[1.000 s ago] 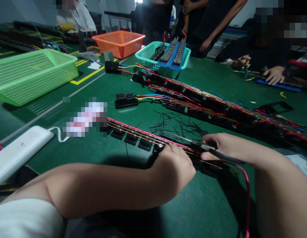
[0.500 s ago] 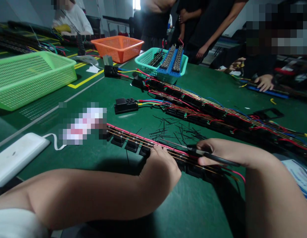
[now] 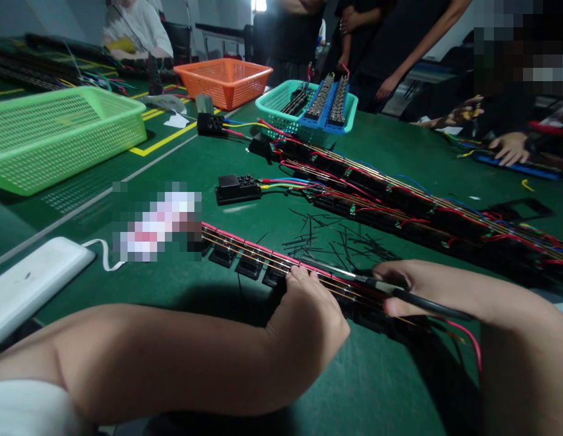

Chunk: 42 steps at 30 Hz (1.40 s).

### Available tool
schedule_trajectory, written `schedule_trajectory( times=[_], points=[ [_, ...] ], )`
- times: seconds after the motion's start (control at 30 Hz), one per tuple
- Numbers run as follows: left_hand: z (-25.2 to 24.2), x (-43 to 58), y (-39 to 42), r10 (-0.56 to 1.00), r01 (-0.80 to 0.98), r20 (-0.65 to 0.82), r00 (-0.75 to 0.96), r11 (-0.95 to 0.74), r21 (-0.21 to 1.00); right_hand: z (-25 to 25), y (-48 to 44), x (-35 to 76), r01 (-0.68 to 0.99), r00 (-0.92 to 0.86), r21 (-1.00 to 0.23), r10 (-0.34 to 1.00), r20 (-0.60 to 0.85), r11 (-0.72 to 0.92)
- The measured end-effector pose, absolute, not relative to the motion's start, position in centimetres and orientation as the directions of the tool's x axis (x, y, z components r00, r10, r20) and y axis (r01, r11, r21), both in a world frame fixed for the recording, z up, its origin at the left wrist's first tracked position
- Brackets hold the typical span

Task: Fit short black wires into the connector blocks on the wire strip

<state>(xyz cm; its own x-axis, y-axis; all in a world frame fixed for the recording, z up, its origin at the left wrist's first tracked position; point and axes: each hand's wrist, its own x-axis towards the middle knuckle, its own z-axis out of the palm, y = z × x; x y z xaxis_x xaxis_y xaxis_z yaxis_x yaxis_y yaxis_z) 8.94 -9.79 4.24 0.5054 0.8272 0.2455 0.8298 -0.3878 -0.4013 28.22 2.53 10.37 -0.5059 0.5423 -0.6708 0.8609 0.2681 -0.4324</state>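
A long strip of black modules (image 3: 249,263) lies across the table, with bare copper-coloured rods and a red wire bound along it by thin black ties. My left hand (image 3: 315,303) is closed over the middle of this strip, its fingertips on the rods and its palm partly hiding the near side. Above the right part of the strip, my right hand (image 3: 402,284) grips a slim tool (image 3: 379,286) with a long thin metal end and a black handle. The metal end lies along the red wire, close to my left fingertips. What kind of tool it is, I cannot tell.
Black tie scraps (image 3: 326,236) are scattered behind the strip. Farther back lie wired strips (image 3: 381,181) and a black connector (image 3: 238,189). Green (image 3: 103,145), orange (image 3: 236,91) and turquoise (image 3: 303,124) baskets stand around. At left rests a white power bank (image 3: 45,284); a co-worker's hand (image 3: 511,148) is at far right.
The whole view has shifted slightly, so most things appear farther right. Both hands keep the same hold, and the tool still lies along the strip.
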Motion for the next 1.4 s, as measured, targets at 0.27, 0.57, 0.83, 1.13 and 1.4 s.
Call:
schedule_trajectory(
  times=[0.27, 0.57, 0.83, 1.13, 1.4],
  points=[
    [4.2, 8.9, -9.9, 0.821, 0.821, 0.252, 0.512, -0.383, -0.423, 10.3, 2.4, 27.8, 0.862, -0.501, -0.433, 0.563, -0.657, 0.263],
    [4.0, 8.9, -9.8, 0.809, 0.821, 0.293, 0.51, -0.358, -0.444, 10.3, 2.3, 27.0, 0.87, -0.488, -0.425, 0.57, -0.661, 0.252],
    [4.2, 8.9, -9.9, 0.818, 0.827, 0.277, 0.505, -0.365, -0.429, 10.0, 2.5, 27.3, 0.86, -0.502, -0.447, 0.566, -0.655, 0.245],
    [4.1, 8.9, -9.9, 0.813, 0.815, 0.266, 0.518, -0.375, -0.442, 10.0, 2.6, 27.5, 0.856, -0.509, -0.451, 0.557, -0.656, 0.252],
    [4.1, 9.0, -9.9, 0.817, 0.822, 0.28, 0.504, -0.354, -0.447, 10.3, 2.4, 27.3, 0.855, -0.511, -0.451, 0.56, -0.652, 0.256]
  ],
)
